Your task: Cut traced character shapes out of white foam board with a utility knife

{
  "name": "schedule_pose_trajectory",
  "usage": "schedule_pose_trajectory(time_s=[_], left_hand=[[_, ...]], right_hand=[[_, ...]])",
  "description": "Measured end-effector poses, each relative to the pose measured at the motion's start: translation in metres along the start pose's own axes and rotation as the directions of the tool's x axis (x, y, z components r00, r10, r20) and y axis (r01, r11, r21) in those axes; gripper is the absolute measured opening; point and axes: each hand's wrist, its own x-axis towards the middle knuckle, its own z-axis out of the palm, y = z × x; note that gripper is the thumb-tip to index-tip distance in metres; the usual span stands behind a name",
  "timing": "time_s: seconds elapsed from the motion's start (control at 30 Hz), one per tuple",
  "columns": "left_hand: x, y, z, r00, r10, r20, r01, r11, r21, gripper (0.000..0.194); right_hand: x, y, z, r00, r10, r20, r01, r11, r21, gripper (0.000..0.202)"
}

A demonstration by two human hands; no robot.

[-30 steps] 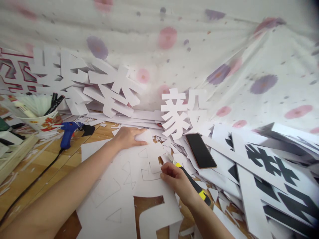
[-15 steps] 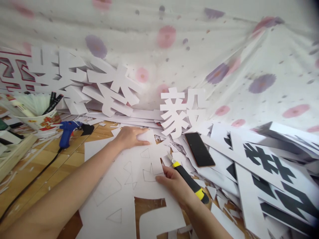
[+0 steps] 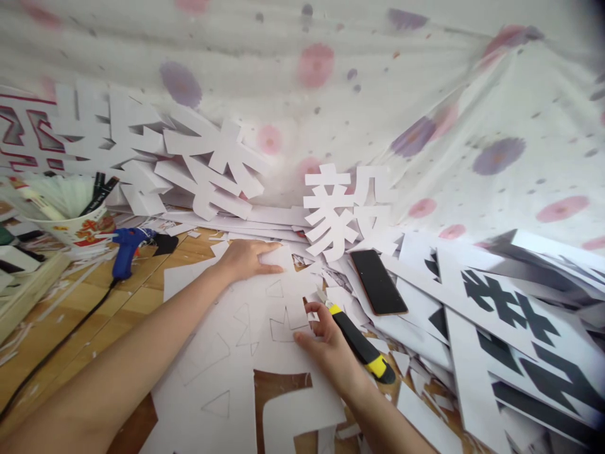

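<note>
Over the feed I get a whitish curtain [image 3: 265, 57] patterned with pink and purple blooms and grey dots. The card [image 3: 193, 391] shows me white with thin dark outlines. I read the knife [image 3: 354, 337] as black and yellow, the phone [image 3: 378, 282] black with a coppery edge, the glue gun [image 3: 123, 255] blue, the table [image 3: 94, 318] brown wood grain, the tub [image 3: 70, 232] white with red and orange print

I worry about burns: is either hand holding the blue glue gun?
No, the blue glue gun lies on the wooden table, apart from both the left hand and the right hand.
</note>
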Motion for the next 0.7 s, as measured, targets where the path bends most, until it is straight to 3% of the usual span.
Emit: schedule_pose_trajectory(time_s=[0.1, 0.23, 0.33, 0.53, 0.7], left_hand=[[-0.001, -0.002, 0.000, 1.000, -0.002, -0.009, 0.002, 1.000, 0.004, 0.068], [-0.001, -0.003, 0.002, 0.999, -0.035, -0.006, 0.035, 0.999, 0.038, 0.068], [-0.001, 0.000, 0.002, 0.998, -0.065, 0.009, 0.065, 0.997, 0.039, 0.068], [-0.006, 0.008, 0.006, 0.978, -0.181, 0.106, 0.184, 0.982, -0.027, 0.065], [-0.016, 0.011, 0.017, 0.976, -0.191, 0.107, 0.196, 0.980, -0.044, 0.061]], right_hand=[[-0.002, -0.003, 0.000, 1.000, -0.009, 0.003, 0.009, 0.999, -0.035, 0.042], [-0.006, -0.008, -0.003, 0.984, -0.161, -0.074, 0.129, 0.938, -0.323, 0.058], [-0.009, -0.008, -0.007, 0.957, -0.290, -0.009, 0.251, 0.844, -0.474, 0.059], [-0.008, -0.006, -0.010, 0.923, -0.368, 0.111, 0.333, 0.622, -0.709, 0.034], [0.002, -0.001, -0.015, 0.846, -0.473, 0.246, 0.458, 0.410, -0.789, 0.025]])
